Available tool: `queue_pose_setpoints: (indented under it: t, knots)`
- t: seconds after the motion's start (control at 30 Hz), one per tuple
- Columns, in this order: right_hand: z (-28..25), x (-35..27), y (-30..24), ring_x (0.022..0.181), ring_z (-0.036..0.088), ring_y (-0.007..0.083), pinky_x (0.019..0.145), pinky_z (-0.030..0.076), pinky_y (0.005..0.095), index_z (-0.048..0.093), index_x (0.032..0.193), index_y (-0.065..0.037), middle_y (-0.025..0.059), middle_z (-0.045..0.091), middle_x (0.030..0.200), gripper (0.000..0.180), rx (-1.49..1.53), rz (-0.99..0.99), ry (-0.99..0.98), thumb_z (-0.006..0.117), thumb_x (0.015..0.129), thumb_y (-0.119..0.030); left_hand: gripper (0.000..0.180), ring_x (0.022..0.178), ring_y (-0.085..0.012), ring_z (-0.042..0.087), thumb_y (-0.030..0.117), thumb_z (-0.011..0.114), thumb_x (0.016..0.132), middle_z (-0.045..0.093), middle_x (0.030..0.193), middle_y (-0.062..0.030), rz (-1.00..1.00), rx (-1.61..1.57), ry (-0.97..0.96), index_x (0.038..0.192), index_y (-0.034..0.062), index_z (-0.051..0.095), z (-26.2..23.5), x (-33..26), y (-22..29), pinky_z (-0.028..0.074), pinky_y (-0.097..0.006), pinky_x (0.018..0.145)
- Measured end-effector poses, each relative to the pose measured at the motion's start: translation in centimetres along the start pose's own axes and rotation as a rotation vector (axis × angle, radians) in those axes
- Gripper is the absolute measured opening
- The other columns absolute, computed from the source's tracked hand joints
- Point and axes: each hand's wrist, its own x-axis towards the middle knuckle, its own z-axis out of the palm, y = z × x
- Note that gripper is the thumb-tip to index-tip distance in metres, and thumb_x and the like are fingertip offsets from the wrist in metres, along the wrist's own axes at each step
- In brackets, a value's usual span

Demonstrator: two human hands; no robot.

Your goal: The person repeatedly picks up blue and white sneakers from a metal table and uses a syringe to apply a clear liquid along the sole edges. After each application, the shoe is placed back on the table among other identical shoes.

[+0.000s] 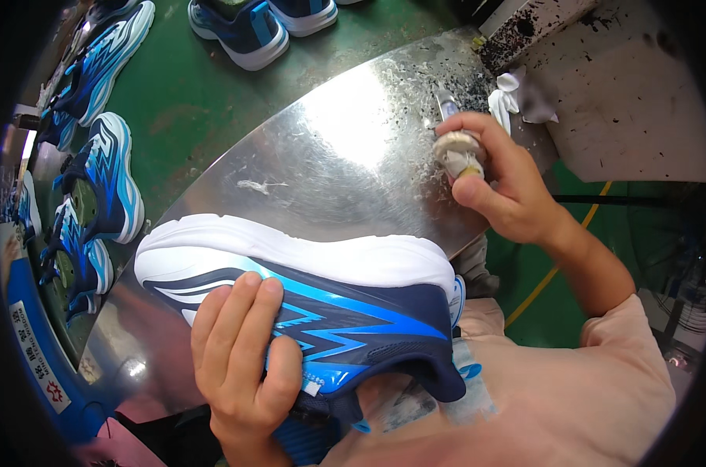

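A blue and navy running shoe (353, 319) with a thick white sole lies close in front of me, its sole edge turned away and its opening toward my body. My left hand (240, 350) grips it by the side near the forefoot, fingertips on the upper just below the sole. At the right, apart from the shoe, my right hand (508, 175) is closed around a small tool with a pale round collar (458, 144). A narrow shiny tip sticks out of its far end. The fingers partly hide the tool, so its kind is unclear.
Under the shoe is a shiny metal worktop (306, 187), stained dark at its far right. A white scrap (505, 97) lies beside that corner. Several similar shoes (111, 179) stand on the green surface (189, 117) at the left, with more shoes (251, 35) at the back.
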Motion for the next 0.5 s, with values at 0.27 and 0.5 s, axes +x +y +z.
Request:
queue_pose_setpoints:
  t: [0.27,0.5]
  knots:
    - [0.3,-0.7,-5.1,0.053,0.046,0.0050,0.047,0.035,0.0174,0.043,0.120,-0.003,0.0035,0.054,0.069,0.085,0.711,0.205,-0.319,0.042,0.078,-0.077,0.016,0.102,-0.0334,0.063,0.006,0.056,0.085,0.065,0.106,-0.0182,-0.036,0.008,0.030,0.088,0.0067,0.041,0.1,-0.7,0.6,0.047,-0.044,0.092]
    - [4.0,1.9,-9.0,0.052,0.046,0.0050,0.042,0.031,0.0168,0.042,0.113,0.005,0.0025,0.048,0.070,0.095,0.848,0.331,-0.509,0.030,0.078,-0.083,0.017,0.101,-0.0327,0.064,0.006,0.057,0.085,0.066,0.104,-0.0176,-0.051,-0.024,0.052,0.089,0.0081,0.041,-0.1,-0.8,0.4,0.047,-0.043,0.091]
